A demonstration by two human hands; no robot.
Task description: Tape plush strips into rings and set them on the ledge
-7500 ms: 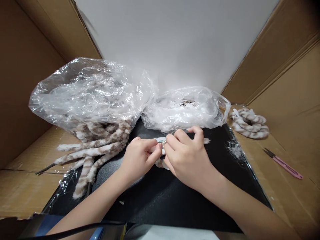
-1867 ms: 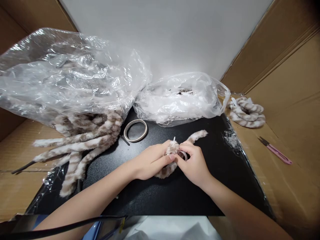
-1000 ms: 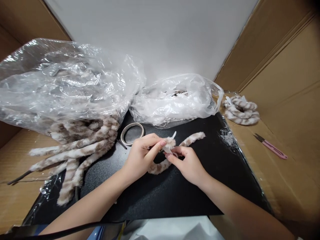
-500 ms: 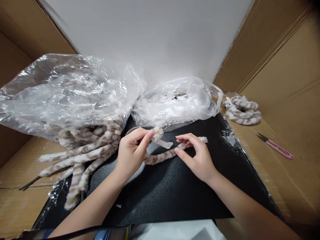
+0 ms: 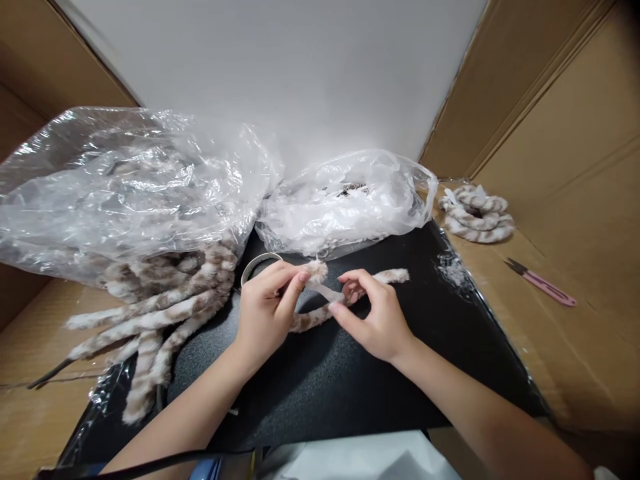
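My left hand (image 5: pixel 270 307) is closed, thumb and index finger pinching the fluffy end of a brown-and-white plush strip (image 5: pixel 310 320). From that end juts a translucent white tab (image 5: pixel 325 291), perhaps tape. My right hand (image 5: pixel 373 313) is at the tab's free end; its thumb and index fingertips are apart, with the thumb at the tab's lower edge. Behind both hands the plush strip curves over the black mat, and its far tip shows past my right hand. A pale ring (image 5: pixel 250 267), perhaps a tape roll, is partly hidden behind my left hand.
Several plush strips (image 5: pixel 155 313) spill from a large clear plastic bag (image 5: pixel 125 193) on the left. A smaller plastic bag (image 5: pixel 345 207) lies at the back. On cardboard at right are coiled plush rings (image 5: pixel 477 217) and pink thread snips (image 5: pixel 543 285). Fluff (image 5: pixel 453 270) sits on the mat's edge.
My right hand has moved left, closer to my left hand, reaching the white tab's free end. My left hand keeps its pinch. The whole view has shifted slightly.
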